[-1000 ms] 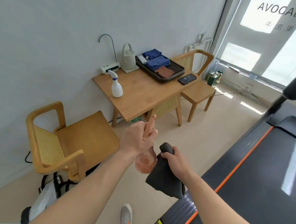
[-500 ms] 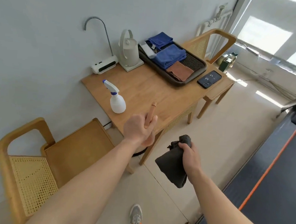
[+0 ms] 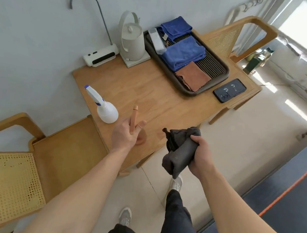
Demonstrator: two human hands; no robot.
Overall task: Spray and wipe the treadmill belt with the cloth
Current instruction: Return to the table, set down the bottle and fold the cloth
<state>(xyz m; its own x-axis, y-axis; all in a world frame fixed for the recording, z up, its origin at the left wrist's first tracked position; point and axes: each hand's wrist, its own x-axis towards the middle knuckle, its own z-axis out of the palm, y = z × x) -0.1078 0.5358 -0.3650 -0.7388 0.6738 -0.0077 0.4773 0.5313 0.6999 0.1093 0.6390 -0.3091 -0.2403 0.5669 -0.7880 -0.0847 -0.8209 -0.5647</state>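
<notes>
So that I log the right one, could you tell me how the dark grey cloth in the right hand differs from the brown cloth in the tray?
The dark grey cloth is charcoal; the brown cloth is rust-coloured. The grey one is bunched and hanging, the brown one folded flat. The right hand grips the grey one; the brown one lies in the tray. Both are soft cloths.

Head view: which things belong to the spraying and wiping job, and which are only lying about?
Job: orange spray bottle in left hand; dark cloth in right hand; treadmill.
Lying about: white spray bottle; kettle; tray; blue towels; phone.
</notes>
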